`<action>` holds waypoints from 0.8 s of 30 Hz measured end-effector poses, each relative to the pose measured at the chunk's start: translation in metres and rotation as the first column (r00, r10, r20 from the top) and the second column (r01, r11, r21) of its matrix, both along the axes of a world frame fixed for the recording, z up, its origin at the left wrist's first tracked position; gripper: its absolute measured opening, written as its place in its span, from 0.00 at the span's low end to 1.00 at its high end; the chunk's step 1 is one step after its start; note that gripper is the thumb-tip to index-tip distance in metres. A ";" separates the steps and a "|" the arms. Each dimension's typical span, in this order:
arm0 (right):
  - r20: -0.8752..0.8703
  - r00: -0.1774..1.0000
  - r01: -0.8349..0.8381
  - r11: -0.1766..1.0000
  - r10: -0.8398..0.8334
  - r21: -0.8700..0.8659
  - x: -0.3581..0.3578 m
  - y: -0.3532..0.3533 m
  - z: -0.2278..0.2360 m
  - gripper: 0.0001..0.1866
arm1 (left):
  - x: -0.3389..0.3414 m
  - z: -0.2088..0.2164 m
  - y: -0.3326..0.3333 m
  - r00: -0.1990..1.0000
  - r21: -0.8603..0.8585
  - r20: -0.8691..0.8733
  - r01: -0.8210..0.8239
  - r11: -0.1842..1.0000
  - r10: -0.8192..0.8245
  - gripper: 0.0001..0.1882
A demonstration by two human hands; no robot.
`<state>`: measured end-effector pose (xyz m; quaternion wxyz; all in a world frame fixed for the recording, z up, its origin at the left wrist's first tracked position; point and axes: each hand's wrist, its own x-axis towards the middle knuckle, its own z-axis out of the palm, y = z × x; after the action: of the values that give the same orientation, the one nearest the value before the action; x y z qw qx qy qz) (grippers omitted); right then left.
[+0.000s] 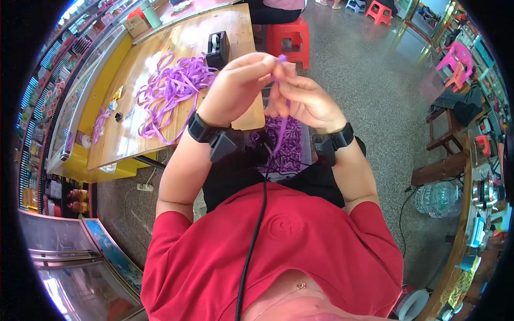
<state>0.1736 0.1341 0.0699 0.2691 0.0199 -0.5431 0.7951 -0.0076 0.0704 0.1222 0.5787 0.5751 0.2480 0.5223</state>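
My left hand (238, 85) and my right hand (305, 99) are raised close together in front of me, both pinching a thin purple ribbon strip (282, 120) that hangs down between them. The fingertips meet near the strip's top end. Below my hands, on my lap, lies a heap of purple ribbon pieces (286, 147). A black band sits on each wrist. A loose tangle of purple ribbon (168, 88) is spread on the wooden table (134, 134) to my left.
A black tape dispenser (218, 48) stands on the table near my left hand. A red plastic stool (289, 37) is beyond the table. A large water bottle (438, 199) and dark wooden stools (444, 134) are at the right. Glass cases line the left.
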 end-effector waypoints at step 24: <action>-0.364 0.863 0.140 0.858 -0.351 -0.494 0.129 0.024 -0.104 0.16 | -0.247 -0.042 -0.132 0.433 -0.027 0.878 -0.379 0.925 0.202 0.07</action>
<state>0.3027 0.1577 -0.0343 0.4841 0.0653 -0.2656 0.8312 -0.2547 -0.0611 0.0804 0.4716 0.2289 -0.0292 0.8511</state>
